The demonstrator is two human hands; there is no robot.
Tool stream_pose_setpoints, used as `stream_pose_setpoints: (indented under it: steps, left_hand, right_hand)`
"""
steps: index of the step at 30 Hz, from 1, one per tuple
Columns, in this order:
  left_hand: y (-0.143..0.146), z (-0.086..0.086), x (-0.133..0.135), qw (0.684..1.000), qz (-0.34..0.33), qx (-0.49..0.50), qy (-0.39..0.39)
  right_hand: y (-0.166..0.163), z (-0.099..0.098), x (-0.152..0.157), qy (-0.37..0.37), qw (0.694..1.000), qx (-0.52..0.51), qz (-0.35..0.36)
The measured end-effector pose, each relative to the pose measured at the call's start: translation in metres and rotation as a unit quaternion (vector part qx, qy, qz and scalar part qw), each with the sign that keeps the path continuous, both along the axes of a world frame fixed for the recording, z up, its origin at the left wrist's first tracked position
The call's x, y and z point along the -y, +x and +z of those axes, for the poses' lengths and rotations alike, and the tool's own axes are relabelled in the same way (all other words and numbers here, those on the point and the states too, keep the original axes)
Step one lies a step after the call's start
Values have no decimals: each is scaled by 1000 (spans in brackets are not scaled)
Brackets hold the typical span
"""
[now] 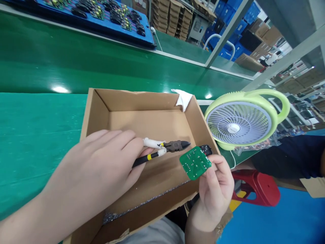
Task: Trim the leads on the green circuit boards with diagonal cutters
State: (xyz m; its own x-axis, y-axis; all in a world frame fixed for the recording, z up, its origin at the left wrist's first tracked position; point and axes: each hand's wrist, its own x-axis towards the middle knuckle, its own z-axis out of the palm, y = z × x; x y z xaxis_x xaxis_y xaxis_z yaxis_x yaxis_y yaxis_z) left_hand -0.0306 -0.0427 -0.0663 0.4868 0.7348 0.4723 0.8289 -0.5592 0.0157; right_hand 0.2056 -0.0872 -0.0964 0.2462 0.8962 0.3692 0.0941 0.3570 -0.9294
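My left hand (106,166) is closed round the handles of a pair of side cutters (175,145), one handle wrapped in white, the other black with a yellow band. The jaws point right, just short of a green circuit board (194,163). That board is pinched at its right edge between the thumb and fingers of my right hand (215,179), with its solder side facing up. Behind it shows a black part (206,149), partly hidden by the board. Both hands are above a cardboard box (142,122), which has small shiny clippings along its near inner edge.
Right of the box stands a light green fan (238,120). A white scrap (183,99) hangs over the box's far corner. Beyond lies a blue tray (122,25) of boards with black parts. A red stool (264,188) and another person's dark sleeve (286,156) are at the right.
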Motion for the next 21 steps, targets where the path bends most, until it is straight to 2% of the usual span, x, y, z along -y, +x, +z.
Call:
stream_pose_setpoints:
  steps: [3,7,15,21]
  left_hand:
    - [-6,1,-2,1000,-3,-5,-24]
    - [-13,3,-8,998,-41,-3,-46]
    - [-24,12,-26,988,-143,-44,48]
    - [-32,12,-34,983,-174,-41,30]
  right_hand:
    - [3,-1,-1,-1,1000,-19,17]
    - [6,2,-3,-14,999,-27,31]
    - [0,13,-3,-75,986,-130,65]
    - [2,11,-4,-91,983,-131,89]
